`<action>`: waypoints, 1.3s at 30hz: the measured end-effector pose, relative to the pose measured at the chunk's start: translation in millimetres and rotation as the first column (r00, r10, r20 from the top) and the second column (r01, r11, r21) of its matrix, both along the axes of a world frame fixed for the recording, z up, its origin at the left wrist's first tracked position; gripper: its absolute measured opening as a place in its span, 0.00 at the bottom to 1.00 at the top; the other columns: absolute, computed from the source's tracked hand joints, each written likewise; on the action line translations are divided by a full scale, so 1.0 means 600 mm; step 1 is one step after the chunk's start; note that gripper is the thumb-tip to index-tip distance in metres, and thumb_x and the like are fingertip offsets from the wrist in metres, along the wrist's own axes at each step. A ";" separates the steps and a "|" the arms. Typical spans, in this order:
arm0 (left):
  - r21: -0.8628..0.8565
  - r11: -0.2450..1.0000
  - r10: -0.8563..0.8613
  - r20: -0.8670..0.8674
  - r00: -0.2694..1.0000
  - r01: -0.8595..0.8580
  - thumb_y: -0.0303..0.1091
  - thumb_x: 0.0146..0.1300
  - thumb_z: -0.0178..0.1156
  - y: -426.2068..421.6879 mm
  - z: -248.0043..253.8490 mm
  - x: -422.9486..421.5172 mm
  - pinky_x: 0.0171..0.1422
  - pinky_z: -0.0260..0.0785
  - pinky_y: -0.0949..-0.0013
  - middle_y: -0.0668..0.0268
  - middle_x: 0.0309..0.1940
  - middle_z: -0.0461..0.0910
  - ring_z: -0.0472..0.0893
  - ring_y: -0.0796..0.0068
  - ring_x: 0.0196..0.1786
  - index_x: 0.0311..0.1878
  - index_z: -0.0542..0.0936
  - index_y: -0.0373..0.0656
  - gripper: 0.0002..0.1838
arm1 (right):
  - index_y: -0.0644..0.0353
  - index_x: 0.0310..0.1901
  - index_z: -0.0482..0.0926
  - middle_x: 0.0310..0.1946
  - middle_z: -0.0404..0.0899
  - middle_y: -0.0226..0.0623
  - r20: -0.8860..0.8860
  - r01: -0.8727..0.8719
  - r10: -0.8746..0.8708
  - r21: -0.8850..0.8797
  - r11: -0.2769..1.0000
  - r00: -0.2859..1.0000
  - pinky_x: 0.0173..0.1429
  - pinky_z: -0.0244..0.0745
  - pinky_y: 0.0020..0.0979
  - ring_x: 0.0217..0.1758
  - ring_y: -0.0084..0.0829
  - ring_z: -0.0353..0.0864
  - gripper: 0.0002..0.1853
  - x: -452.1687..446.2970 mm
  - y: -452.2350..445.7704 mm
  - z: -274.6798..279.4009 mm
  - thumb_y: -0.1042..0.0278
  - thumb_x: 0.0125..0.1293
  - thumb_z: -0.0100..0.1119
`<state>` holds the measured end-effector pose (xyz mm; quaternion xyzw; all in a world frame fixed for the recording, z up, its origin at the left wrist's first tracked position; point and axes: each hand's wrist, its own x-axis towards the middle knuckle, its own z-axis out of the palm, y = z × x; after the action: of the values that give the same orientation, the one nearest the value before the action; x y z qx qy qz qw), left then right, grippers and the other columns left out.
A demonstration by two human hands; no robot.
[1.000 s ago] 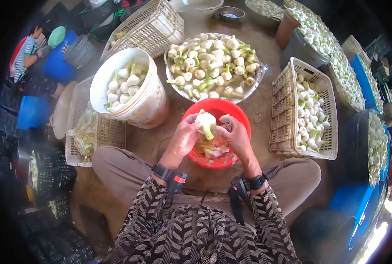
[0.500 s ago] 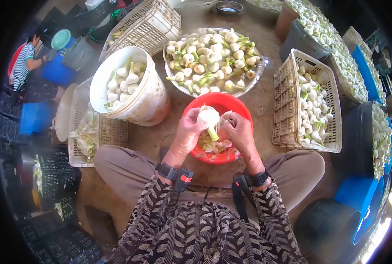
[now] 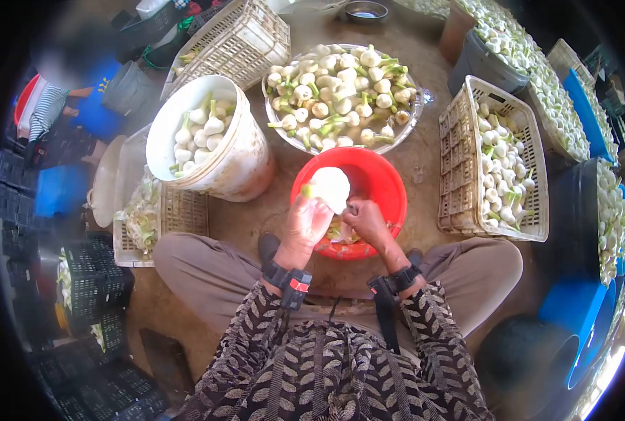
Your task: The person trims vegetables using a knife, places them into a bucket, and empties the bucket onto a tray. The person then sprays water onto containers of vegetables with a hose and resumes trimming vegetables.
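Note:
A large white garlic bulb [image 3: 331,188] with a short green stem end is gripped in my left hand [image 3: 305,223], its stem pointing left. Close by its lower right side, my right hand [image 3: 369,222] is closed, fingers pinched; what they hold, if anything, I cannot make out. Both hands are over a red basin [image 3: 386,186], where peeled-off skins [image 3: 340,230] lie near the front. Beyond it stands a wide metal pan [image 3: 416,118] heaped with garlic bulbs [image 3: 344,84] on green stems.
At the left is a white bucket [image 3: 232,158] of trimmed bulbs, beside a crate [image 3: 186,214] with skins. To the right stands a crate [image 3: 460,182] of garlic. More filled tubs [image 3: 491,70] line the far right. A person in a striped top [image 3: 47,105] is at the far left.
The garlic bulb has turned in my left hand, its stem swinging from pointing toward me to the left. My right hand has moved slightly down and toward me. The person at far left has bent over.

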<state>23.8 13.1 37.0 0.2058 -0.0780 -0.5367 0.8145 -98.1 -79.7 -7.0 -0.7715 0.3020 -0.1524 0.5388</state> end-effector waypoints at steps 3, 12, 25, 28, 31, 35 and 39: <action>0.104 0.994 0.014 0.068 0.998 -0.021 0.44 0.60 0.60 -0.007 0.028 0.001 0.52 0.71 0.59 0.63 0.48 0.76 0.77 0.68 0.49 0.53 0.72 0.41 0.22 | 0.67 0.27 0.76 0.18 0.74 0.42 -0.240 -0.191 0.141 -0.202 0.961 0.960 0.28 0.67 0.35 0.20 0.28 0.73 0.14 -0.013 -0.009 0.000 0.63 0.55 0.64; 0.443 0.896 -0.255 0.572 0.779 -0.032 0.33 0.64 0.57 -0.003 -0.005 -0.001 0.32 0.69 0.82 0.69 0.33 0.79 0.78 0.85 0.33 0.48 0.76 0.35 0.14 | 0.63 0.38 0.78 0.21 0.74 0.26 0.344 0.110 -0.347 0.552 0.826 0.873 0.22 0.65 0.19 0.20 0.14 0.69 0.06 -0.017 -0.040 0.097 0.72 0.60 0.57; 0.241 0.968 -0.207 0.607 0.767 0.070 0.37 0.60 0.60 -0.025 0.035 0.004 0.43 0.75 0.72 0.60 0.47 0.73 0.76 0.77 0.47 0.62 0.62 0.40 0.30 | 0.64 0.42 0.76 0.13 0.65 0.25 0.392 -0.008 -0.371 0.696 0.718 0.842 0.15 0.48 0.20 0.12 0.15 0.58 0.11 0.001 -0.048 0.100 0.67 0.64 0.49; 0.206 0.977 -0.121 0.334 0.935 0.052 0.38 0.62 0.56 0.003 0.024 0.064 0.33 0.76 0.72 0.61 0.39 0.78 0.80 0.75 0.37 0.53 0.71 0.42 0.18 | 0.64 0.43 0.75 0.13 0.63 0.23 0.520 -0.150 -0.422 0.743 0.652 0.742 0.16 0.48 0.18 0.11 0.14 0.55 0.10 0.023 -0.046 0.114 0.69 0.65 0.48; 0.027 0.994 0.105 0.001 0.994 -0.105 0.47 0.66 0.51 0.015 0.035 0.176 0.34 0.76 0.72 0.57 0.33 0.78 0.81 0.64 0.36 0.51 0.71 0.37 0.22 | 0.59 0.37 0.75 0.13 0.65 0.22 0.203 0.129 -0.360 0.689 0.713 0.910 0.16 0.54 0.17 0.12 0.14 0.57 0.05 0.035 -0.059 0.110 0.71 0.60 0.55; 0.258 0.842 0.524 -0.184 0.832 -0.474 0.40 0.65 0.53 -0.001 0.113 0.258 0.36 0.75 0.68 0.62 0.27 0.78 0.78 0.69 0.31 0.41 0.74 0.40 0.13 | 0.58 0.32 0.74 0.18 0.71 0.28 -0.030 0.141 -0.178 0.742 0.655 0.984 0.17 0.63 0.20 0.15 0.19 0.68 0.03 0.039 -0.024 -0.024 0.74 0.56 0.58; 0.482 0.864 -0.109 0.465 0.879 -0.147 0.29 0.59 0.57 -0.082 0.040 0.221 0.33 0.75 0.72 0.62 0.31 0.80 0.80 0.73 0.29 0.41 0.76 0.37 0.08 | 0.59 0.37 0.71 0.25 0.75 0.32 -0.069 0.082 -0.044 0.831 0.551 0.997 0.20 0.71 0.22 0.18 0.19 0.70 0.04 0.032 -0.024 -0.028 0.77 0.60 0.51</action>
<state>156.2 -36.3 61.3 0.5372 -0.1312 -0.4625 0.6930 -79.1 -93.9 -23.8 -0.4169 0.3762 0.0045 0.8275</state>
